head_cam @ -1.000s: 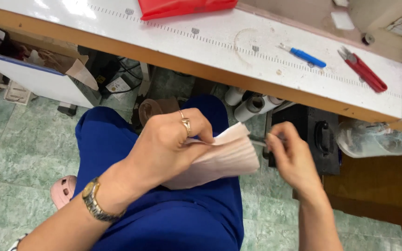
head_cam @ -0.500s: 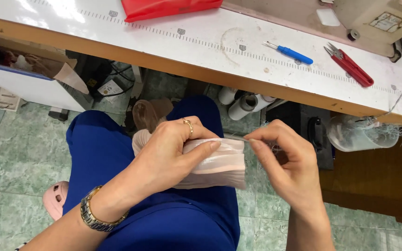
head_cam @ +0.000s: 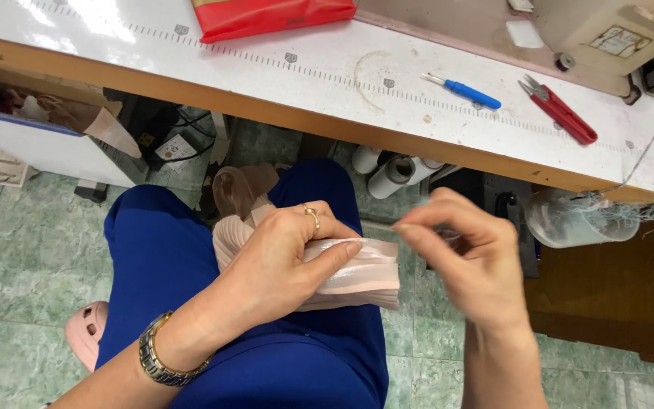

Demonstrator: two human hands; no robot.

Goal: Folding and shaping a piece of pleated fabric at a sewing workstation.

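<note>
A long white counter [head_cam: 327, 72] with a wooden front edge and a printed ruler strip runs across the top of the view, above a floor of pale green mottled tiles [head_cam: 17, 257]. On the counter lie a red plastic packet [head_cam: 274, 15], a blue-handled seam ripper [head_cam: 463, 92] and red thread snips [head_cam: 562, 113], with the cream base of a sewing machine [head_cam: 599, 34] at the far right corner. Below the counter edge sit a white box with scraps of brown cloth [head_cam: 47, 132], some white thread cones [head_cam: 391, 170] and a clear plastic tub of thread waste [head_cam: 577, 220]; all of these stand well apart from the hands. The person sits in blue trousers [head_cam: 183, 265], a pink slipper [head_cam: 85, 333] showing on the floor at the left. The left hand [head_cam: 281, 265], with a gold ring and a metal wristwatch, has its grip closed around a stack of folded pale pink fabric strips [head_cam: 357, 276] resting on the lap, thumb laid along the top layer. The right hand [head_cam: 471, 257] hovers just beside the free end of the stack, not touching it, its fingertips [head_cam: 410, 227] pinched together; it is blurred, and whether a thread or anything else sits in that pinch cannot be told.
</note>
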